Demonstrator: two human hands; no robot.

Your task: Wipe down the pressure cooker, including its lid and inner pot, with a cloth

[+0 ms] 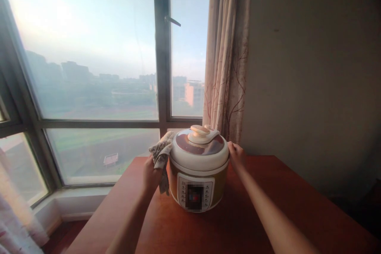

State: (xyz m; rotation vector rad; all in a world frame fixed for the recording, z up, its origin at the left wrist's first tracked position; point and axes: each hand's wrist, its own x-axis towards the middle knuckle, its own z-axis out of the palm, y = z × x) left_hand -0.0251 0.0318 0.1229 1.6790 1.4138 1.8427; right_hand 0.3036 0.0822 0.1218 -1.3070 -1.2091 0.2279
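Observation:
An electric pressure cooker (200,166) with a white and dark-red lid, a pale lid knob (200,131) and a front button panel stands upright on the table. At its left side my left hand (152,172) is closed around a crumpled grey patterned cloth (162,154), which touches the cooker and hangs down beside it. My right hand (237,156) is at the cooker's right side, just below the lid's rim, with fingers curled against it. The fingertips there are partly hidden by the hand itself.
The reddish-brown wooden table (268,206) reaches toward the window (98,67), whose handle (173,21) is on a grey frame. A patterned curtain (226,67) hangs behind the cooker. A plain wall (303,71) stands on the right, and another curtain (18,214) is at lower left.

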